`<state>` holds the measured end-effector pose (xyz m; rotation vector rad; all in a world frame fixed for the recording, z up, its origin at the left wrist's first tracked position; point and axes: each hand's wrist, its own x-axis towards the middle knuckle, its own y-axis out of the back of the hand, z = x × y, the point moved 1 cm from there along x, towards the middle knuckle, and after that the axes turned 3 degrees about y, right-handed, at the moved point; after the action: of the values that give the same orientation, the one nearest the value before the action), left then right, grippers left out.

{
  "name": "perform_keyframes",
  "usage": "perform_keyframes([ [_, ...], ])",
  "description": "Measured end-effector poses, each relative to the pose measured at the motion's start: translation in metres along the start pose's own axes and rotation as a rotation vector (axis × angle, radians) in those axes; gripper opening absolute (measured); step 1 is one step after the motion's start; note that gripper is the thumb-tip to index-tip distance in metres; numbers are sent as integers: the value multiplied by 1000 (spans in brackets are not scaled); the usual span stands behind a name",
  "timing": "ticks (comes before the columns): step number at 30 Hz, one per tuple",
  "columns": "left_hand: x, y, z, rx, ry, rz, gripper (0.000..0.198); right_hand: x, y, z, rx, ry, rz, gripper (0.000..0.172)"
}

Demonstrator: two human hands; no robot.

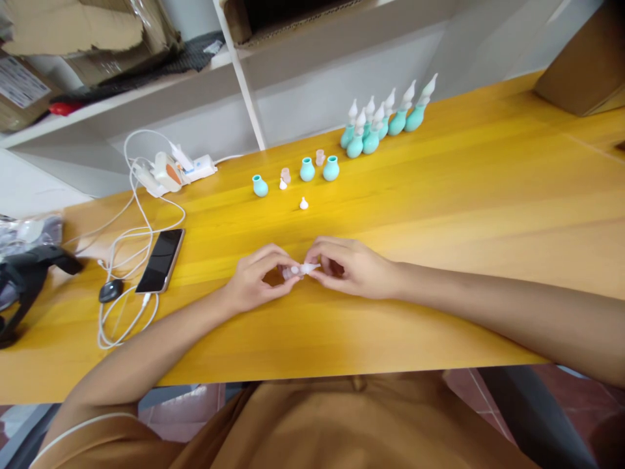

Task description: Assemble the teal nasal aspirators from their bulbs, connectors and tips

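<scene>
My left hand (254, 279) pinches a small clear plastic connector (291, 271) above the front part of the table. The fingers of my right hand (360, 268) are closed around a whitish pointed nozzle tip (310, 268), which meets the connector end to end. Farther back stand three open-necked teal rubber bulbs (307, 170). Beside them are two clear connectors (320, 157) and two small white tips (303, 204). To their right, several assembled bulb aspirators (371, 140), teal below with pale pointed tops, stand close together.
On the left of the wooden table (463, 228) lie a phone (161, 262), looped white cables (117, 251) and a black round object (111, 290). A power strip (198, 168) with plugs sits behind. A cardboard box (583, 62) stands back right; shelves rise behind.
</scene>
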<state>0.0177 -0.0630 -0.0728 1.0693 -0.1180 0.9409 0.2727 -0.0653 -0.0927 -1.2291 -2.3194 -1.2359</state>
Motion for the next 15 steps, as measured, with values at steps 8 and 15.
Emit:
perform_keyframes([
  [8,0,-1,0,11,-13,-10,19,-1,-2,1,-3,9,-7,11],
  [15,0,1,-1,-61,14,-33,17,-2,-5,-1,-11,11,-24,13],
])
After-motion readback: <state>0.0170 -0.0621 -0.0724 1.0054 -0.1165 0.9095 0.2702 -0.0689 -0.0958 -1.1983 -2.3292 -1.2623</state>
